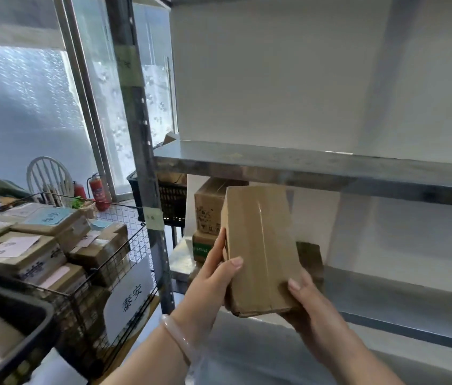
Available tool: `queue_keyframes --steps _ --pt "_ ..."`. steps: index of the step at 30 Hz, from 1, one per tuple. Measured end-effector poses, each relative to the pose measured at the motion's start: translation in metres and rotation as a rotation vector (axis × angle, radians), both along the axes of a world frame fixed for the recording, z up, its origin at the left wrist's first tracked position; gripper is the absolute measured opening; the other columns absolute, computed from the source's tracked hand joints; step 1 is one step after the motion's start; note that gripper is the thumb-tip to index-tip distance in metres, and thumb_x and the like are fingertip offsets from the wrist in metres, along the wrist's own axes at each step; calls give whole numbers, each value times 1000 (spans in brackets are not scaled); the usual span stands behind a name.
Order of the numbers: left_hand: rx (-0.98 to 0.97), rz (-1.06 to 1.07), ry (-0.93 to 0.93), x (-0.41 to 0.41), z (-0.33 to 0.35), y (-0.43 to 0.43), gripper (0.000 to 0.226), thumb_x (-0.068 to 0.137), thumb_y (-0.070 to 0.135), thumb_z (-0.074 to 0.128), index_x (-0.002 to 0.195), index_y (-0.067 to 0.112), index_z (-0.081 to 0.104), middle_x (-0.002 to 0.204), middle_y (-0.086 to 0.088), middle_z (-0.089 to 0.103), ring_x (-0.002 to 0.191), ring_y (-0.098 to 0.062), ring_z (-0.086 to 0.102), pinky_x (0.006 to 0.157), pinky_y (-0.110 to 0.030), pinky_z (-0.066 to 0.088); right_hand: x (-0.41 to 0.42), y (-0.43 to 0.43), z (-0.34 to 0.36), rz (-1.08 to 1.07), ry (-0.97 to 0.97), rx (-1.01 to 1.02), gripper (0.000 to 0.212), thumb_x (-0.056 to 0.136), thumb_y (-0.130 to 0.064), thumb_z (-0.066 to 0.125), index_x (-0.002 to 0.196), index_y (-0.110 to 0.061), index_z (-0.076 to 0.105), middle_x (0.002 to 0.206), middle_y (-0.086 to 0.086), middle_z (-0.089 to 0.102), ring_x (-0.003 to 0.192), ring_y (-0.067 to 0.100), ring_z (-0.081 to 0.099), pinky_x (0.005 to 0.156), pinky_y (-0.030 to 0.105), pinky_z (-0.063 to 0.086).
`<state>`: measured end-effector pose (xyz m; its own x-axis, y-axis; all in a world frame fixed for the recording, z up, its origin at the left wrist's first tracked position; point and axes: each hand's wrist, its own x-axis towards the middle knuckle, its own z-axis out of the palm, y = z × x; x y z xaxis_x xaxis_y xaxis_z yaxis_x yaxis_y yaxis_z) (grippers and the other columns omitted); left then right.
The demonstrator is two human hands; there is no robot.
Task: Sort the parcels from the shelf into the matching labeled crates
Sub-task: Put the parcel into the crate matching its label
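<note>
Parcel (260, 245): taped cardboard, stiff, probably light; tape likely slick.
Left hand (213, 276): fingers clasp its left edge.
Right hand (308, 304): grips lower right corner.
Best hold: opposite cardboard edges.

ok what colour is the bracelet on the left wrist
Pale pink; the bracelet shows best in the head view.

The brown box (260, 245) hides part of the stacked boxes (208, 215) behind it. The black bin (33, 307) is cut off at the bottom left. The parcel labels (15, 247) are too blurry to read.
</note>
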<state>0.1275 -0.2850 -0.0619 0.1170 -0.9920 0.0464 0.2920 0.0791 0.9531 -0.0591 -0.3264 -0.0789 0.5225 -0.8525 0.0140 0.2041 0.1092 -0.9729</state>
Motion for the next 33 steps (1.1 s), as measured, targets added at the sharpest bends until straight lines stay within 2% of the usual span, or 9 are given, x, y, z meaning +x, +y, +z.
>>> queue_keyframes --steps 2,4,9,12,15,18,23,31,33 --pt "-7 140 -46 16 -3 13 58 84 38 72 138 43 50 116 9 71 106 -13 68 80 -27 57 27 11 0 -42 126 -112 95 47 -75 79 132 -61 41 132 -19 54 116 5 57 86 25 52" --pt "-26 282 -176 33 -3 29 42 92 30 63 128 50 54 111 7 72 102 -13 69 77 -25 58 52 21 2 -186 337 -279 90 53 -75 74 130 -73 27 143 -24 32 129 7 39 100 39 47" --pt "-31 427 -254 64 3 72 65 64 42 89 90 83 45 106 21 68 96 -1 68 73 -27 59 106 55 8 -191 681 -706 102 50 -84 59 135 -69 5 153 -23 -8 144 13 0 119 47 19" --pt "-20 531 -178 93 0 99 71 65 30 89 98 78 47 107 12 71 100 -16 70 76 -38 61 133 73 4 -119 632 -767 101 45 -88 51 134 -71 8 147 -33 -13 141 4 -2 119 45 19" --pt "12 581 -61 124 -3 130 77 71 26 86 128 58 43 104 10 74 95 -18 73 68 -30 60 157 85 1 -30 506 -772 99 48 -83 59 134 -71 12 146 -39 -9 141 1 6 114 38 28" --pt "15 622 -45 142 -1 156 79 65 34 85 128 56 43 104 9 74 94 -14 73 67 -27 60 181 99 2 62 480 -776 105 46 -84 63 135 -71 9 140 -45 -14 139 0 12 112 35 30" --pt "15 729 -26 164 -3 185 88 64 41 88 135 59 39 112 3 72 100 -20 72 73 -35 61 217 120 9 118 553 -894 117 35 -101 46 138 -67 0 149 -30 -20 143 5 0 115 43 26" --pt "75 820 -178 202 3 201 103 61 60 80 144 59 18 141 14 48 108 -3 64 69 -18 56 274 102 10 193 416 -927 98 49 -80 62 133 -73 13 141 -32 4 135 0 13 107 30 30" --pt "154 867 -323 219 4 199 103 63 69 70 146 58 12 152 14 32 125 -5 48 87 -25 53 292 80 13 180 377 -881 91 49 -79 64 128 -75 19 140 -34 7 131 -2 16 106 30 29"
